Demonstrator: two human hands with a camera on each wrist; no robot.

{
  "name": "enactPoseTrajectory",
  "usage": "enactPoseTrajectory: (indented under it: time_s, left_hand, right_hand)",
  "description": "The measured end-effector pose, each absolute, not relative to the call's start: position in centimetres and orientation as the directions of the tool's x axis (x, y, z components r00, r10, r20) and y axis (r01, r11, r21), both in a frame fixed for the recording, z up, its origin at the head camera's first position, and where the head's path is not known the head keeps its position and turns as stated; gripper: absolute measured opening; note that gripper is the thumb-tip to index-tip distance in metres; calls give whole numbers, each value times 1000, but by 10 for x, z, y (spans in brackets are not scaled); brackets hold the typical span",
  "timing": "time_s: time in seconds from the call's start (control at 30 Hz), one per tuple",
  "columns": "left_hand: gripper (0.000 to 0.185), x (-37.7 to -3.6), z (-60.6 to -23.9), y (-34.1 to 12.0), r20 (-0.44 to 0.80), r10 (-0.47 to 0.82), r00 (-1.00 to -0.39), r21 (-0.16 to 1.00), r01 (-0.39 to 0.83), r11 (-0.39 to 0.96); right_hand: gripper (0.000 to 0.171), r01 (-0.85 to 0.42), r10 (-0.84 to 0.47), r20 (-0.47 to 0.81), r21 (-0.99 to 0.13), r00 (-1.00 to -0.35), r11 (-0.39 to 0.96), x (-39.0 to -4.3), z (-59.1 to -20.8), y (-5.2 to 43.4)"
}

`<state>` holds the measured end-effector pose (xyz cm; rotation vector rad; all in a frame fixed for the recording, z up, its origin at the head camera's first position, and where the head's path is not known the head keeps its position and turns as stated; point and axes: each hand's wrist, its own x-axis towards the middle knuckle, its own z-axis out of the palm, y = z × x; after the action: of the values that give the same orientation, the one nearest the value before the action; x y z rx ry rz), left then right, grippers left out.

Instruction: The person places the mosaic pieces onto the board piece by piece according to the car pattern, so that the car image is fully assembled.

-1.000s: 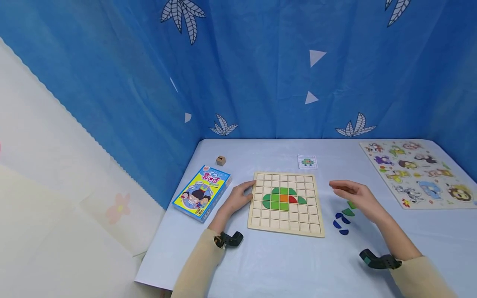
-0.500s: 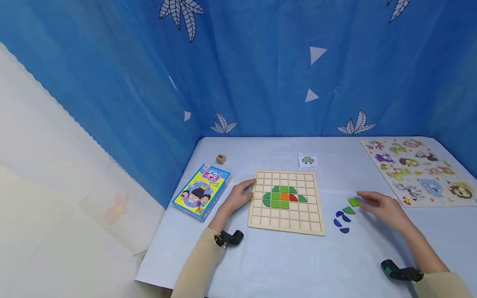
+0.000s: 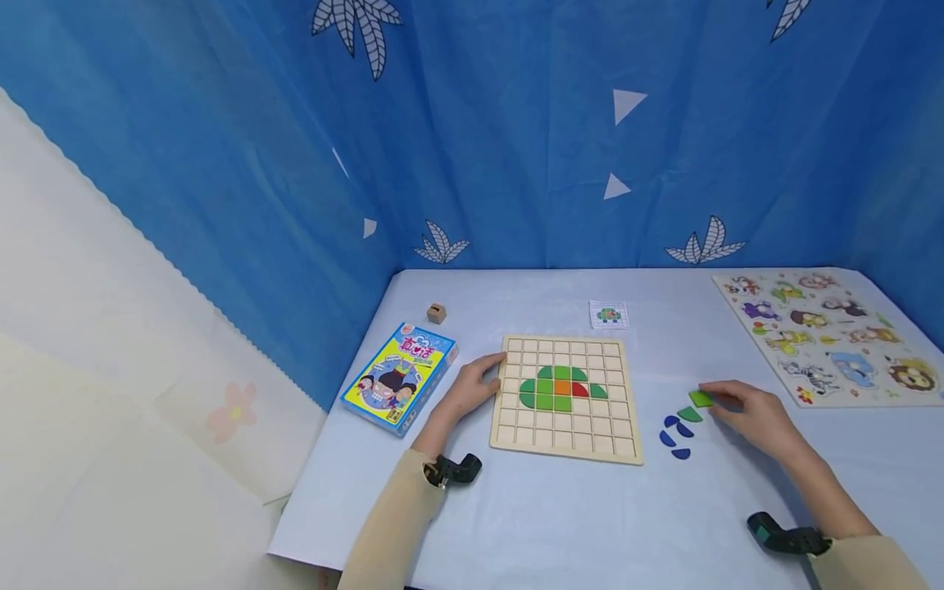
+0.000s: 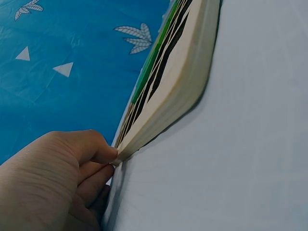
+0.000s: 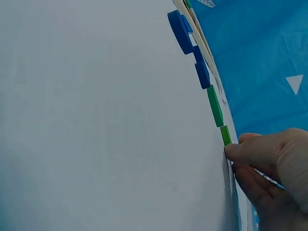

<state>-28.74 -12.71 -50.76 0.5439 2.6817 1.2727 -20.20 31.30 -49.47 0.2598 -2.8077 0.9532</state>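
A wooden grid board (image 3: 516, 434) lies mid-table, with green, orange and red tiles set in it as a rounded shape. My left hand (image 3: 472, 388) holds the board by its left edge; in the left wrist view the thumb and fingers meet at that edge. To the board's right, my right hand (image 3: 755, 418) pinches a light green square tile (image 3: 700, 399) at the table surface. Next to that tile is a darker green quarter-round tile (image 3: 690, 415). Several blue half-round tiles (image 3: 667, 439) lie just nearer; in the right wrist view, blue tiles (image 5: 180, 32) show beyond the green ones.
A small picture card (image 3: 608, 315) lies behind the board. At the left are a colourful box (image 3: 401, 379) and a small wooden block (image 3: 437, 314). An animal picture board (image 3: 826, 340) lies at the back right. A blue curtain (image 3: 509, 147) hangs behind the table.
My right hand has moved right and down from beside the board to the light green square tile, and its fingers have closed on it. The left hand stays at the board's edge.
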Motion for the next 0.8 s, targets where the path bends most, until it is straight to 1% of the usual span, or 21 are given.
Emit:
enactPoseTrajectory:
  time_s: [0.1,0.23,0.47,0.57,0.67,0.8]
  left_hand:
    - [52,-288,-506,-127,45,369,-928,768,268,582]
    - [51,-288,-506,-127,51,372,-927,769,275,577]
    - [51,-289,-508,-128,61,375,-925,762,286,581]
    - [51,-289,-507,-128,61,370,-927,767,281,577]
    - [51,-288,-508,-128,53,366,-929,769,272,579]
    - [52,-288,-509,-128,49,369,-928,768,271,579]
  right_hand:
    - [32,-248,-111,269,-557,-957,792,-203,-498,313]
    - [29,-245,-96,286,-550,-953,798,-204,-500,313]
    - [28,-201,-57,248,-606,-967,769,-208,-487,307]
    - [30,-194,-48,241,-631,-969,751,-210,-477,298]
    - [33,-194,-47,229,-680,-972,707,-213,-471,285]
    - [34,-221,-53,261,-670,-964,708,-225,-488,271]
